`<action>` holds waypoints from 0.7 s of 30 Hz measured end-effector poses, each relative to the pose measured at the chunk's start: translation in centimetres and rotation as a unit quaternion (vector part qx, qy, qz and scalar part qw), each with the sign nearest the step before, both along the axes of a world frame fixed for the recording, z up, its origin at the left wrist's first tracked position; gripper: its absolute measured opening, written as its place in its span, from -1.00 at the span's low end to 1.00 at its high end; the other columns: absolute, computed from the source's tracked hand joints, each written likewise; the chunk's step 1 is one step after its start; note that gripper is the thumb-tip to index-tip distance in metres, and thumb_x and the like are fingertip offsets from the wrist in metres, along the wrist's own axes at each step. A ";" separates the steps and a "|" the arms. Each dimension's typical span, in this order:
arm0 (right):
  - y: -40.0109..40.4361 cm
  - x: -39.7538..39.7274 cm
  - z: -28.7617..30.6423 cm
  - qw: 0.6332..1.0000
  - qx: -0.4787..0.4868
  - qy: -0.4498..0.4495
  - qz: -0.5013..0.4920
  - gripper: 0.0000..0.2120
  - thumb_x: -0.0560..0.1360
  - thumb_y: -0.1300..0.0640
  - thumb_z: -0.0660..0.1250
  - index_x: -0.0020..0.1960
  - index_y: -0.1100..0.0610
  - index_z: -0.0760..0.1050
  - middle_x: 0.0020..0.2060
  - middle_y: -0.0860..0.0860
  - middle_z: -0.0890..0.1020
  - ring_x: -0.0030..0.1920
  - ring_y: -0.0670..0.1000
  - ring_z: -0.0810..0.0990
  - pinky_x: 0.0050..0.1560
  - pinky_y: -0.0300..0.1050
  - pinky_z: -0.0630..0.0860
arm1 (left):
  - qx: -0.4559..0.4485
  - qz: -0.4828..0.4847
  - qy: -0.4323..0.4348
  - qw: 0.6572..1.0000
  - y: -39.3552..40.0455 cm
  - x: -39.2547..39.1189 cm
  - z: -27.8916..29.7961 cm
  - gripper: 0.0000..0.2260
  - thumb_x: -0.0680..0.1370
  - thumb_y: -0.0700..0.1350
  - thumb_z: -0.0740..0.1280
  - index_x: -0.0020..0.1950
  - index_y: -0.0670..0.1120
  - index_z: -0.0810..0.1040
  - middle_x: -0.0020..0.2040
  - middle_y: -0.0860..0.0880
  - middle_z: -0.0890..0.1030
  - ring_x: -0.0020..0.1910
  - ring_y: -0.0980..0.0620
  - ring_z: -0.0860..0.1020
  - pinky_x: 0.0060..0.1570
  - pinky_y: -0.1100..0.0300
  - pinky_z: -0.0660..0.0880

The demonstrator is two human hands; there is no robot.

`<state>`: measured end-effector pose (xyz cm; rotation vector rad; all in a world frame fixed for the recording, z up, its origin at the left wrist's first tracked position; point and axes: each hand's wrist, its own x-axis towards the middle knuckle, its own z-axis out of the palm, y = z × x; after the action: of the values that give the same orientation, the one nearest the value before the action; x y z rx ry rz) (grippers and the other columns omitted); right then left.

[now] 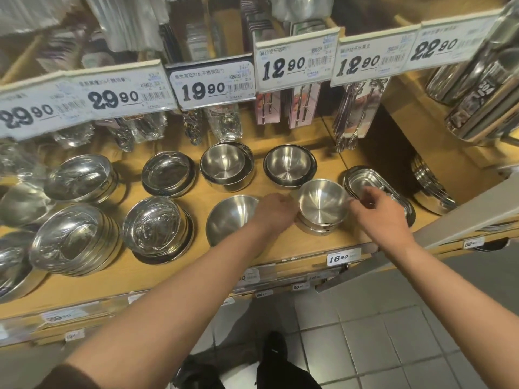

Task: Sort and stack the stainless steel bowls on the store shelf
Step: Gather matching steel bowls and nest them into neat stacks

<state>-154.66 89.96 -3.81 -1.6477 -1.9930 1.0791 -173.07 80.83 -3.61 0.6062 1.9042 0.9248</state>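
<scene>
Just right of the frame's centre, a small steel bowl (323,202) sits nested on top of a short stack of bowls (316,227) on the wooden shelf (280,251). The person's left hand (273,210) is against the bowl's left wall and the right hand (373,204) against its right rim, fingers curled in toward the metal. The grip looks like a two-sided hold on the top bowl, though motion blur hides exactly where the fingertips land. A wider single bowl (230,217) lies just to the left, partly under the left wrist, and two more stacks (226,167) (289,167) stand behind, toward the middle of the frame. Oval trays (365,181) lie nested at the right, touching or nearly touching the right hand. Film-wrapped bowls (153,226) fill the left side. The bowl should handle as light, rigid and thin-walled; it will not bend, but the polished surface is likely slippery. Nested bowls may cling to each other, so the one below could lift with it. The rolled rim is probably the safest place to take hold, with thumbs outside and fingers on opposite sides, lifting straight up.
</scene>
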 end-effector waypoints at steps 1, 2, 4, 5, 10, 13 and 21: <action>-1.4 0.1 0.6 0.999 0.037 0.014 -0.008 -0.59 0.56 0.00 0.37 0.38 0.05 0.50 0.06 -0.10 0.63 0.09 -0.10 0.59 0.10 -0.23 0.41 | 0.005 0.009 0.018 1.000 -1.7 -0.4 0.3 -0.82 0.62 0.00 0.31 0.06 -0.09 0.60 -0.08 0.07 0.62 0.03 -0.05 0.64 0.18 -0.07 0.60; -3.1 0.2 1.0 0.997 0.066 0.036 -0.006 -0.70 0.55 0.03 0.38 0.27 -0.02 0.54 -0.03 -0.18 0.63 -0.02 -0.24 0.59 -0.01 -0.36 0.40 | 0.003 0.019 0.042 0.999 -3.6 -0.9 0.5 -0.78 0.62 0.00 0.30 0.13 -0.09 0.62 -0.03 0.03 0.66 0.04 -0.06 0.65 0.15 -0.05 0.60; -6.4 -0.4 0.7 0.996 0.055 0.069 0.031 -0.83 0.53 0.08 0.37 0.08 -0.14 0.53 -0.16 -0.28 0.60 -0.11 -0.35 0.58 -0.19 -0.52 0.38 | -0.010 0.051 0.094 0.994 -7.7 -1.9 0.5 -0.81 0.63 -0.02 0.27 0.08 -0.04 0.66 -0.06 -0.01 0.69 -0.04 -0.05 0.65 -0.03 0.05 0.60; -7.8 -1.2 0.1 0.995 0.020 0.075 0.062 -0.84 0.53 0.08 0.36 0.06 -0.15 0.53 -0.19 -0.31 0.59 -0.12 -0.39 0.57 -0.21 -0.54 0.38 | -0.020 0.072 0.116 0.990 -9.7 -2.3 0.5 -0.83 0.63 -0.04 0.27 0.05 -0.03 0.66 -0.11 0.00 0.68 -0.08 -0.05 0.64 -0.12 0.10 0.57; -10.0 -7.7 -4.0 0.977 -0.117 0.050 0.168 -0.81 0.52 -0.01 0.40 0.09 -0.10 0.45 -0.14 -0.24 0.56 -0.09 -0.15 0.57 -0.19 -0.40 0.39 | -0.098 0.145 0.166 0.970 -14.1 -4.1 -0.8 -0.80 0.60 -0.16 0.31 0.21 -0.13 0.55 0.07 -0.10 0.65 0.13 -0.16 0.60 0.02 0.09 0.49; -9.8 -9.9 -5.7 0.980 -0.138 0.045 0.134 -0.67 0.52 0.01 0.42 0.24 0.03 0.47 0.00 -0.08 0.62 0.01 0.00 0.62 -0.05 -0.16 0.53 | -0.097 0.150 0.146 0.973 -14.1 -4.5 -1.6 -0.62 0.63 -0.12 0.29 0.42 -0.23 0.45 0.24 -0.19 0.63 0.22 -0.17 0.58 0.11 0.13 0.46; -8.3 -11.6 -5.9 0.989 -0.099 0.048 0.103 -0.71 0.52 0.21 0.35 0.23 0.07 0.48 -0.06 -0.04 0.59 -0.02 0.04 0.57 -0.07 -0.16 0.42 | -0.049 0.215 0.063 0.973 -12.9 -5.4 -3.0 -0.77 0.66 -0.14 0.23 0.29 -0.12 0.53 0.18 -0.11 0.65 -0.01 0.01 0.54 -0.05 0.18 0.42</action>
<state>-166.24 81.64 -9.70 -1.4713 -2.0849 1.4442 -178.52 67.92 -6.66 0.1964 2.2302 1.0724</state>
